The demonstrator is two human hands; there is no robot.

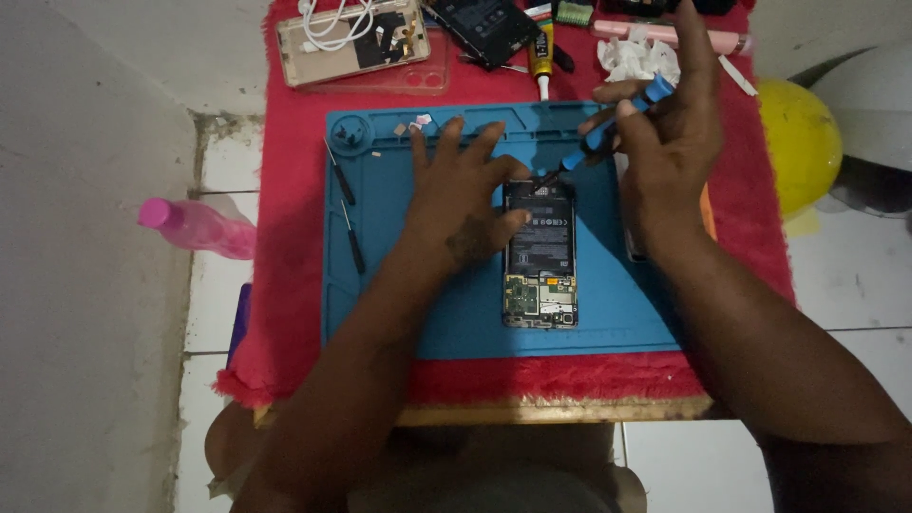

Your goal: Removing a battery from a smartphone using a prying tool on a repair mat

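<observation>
Both forearms come up from the bottom edge, nearest the lens, and meet over an opened phone (541, 255). It lies flat on a blue work mat (608, 313), back cover off, its long axis running away from the person: the green circuit board sits at the near end and the dark battery fills the far part.

Spread flat, the left hand (463, 195) has its fingers fanned out across the mat, while the thumb presses on the phone's left edge just beside the battery. Loosely curled, the right hand (665, 142) pinches a blue-handled screwdriver (617, 122) between thumb and bent fingers, with the index finger stretched straight away from the person. The tool slants down from those fingers toward the left, and its dark tip touches the phone's far end, just past the left fingertips' inner side.

Left of the left hand's little finger, two slim dark screwdrivers (346, 204) lie on the mat, one beyond the other. Beyond the left fingertips sit a few tiny pale parts; their exact number cannot be made out. One red cloth (285, 237) lies under the mat. Farther beyond the fingertips rest one gold phone back (351, 40) and one glue tube (541, 57). One pink bottle (195, 226) lies well left of the left hand, and one yellow helmet (800, 142) sits right of the right hand.
</observation>
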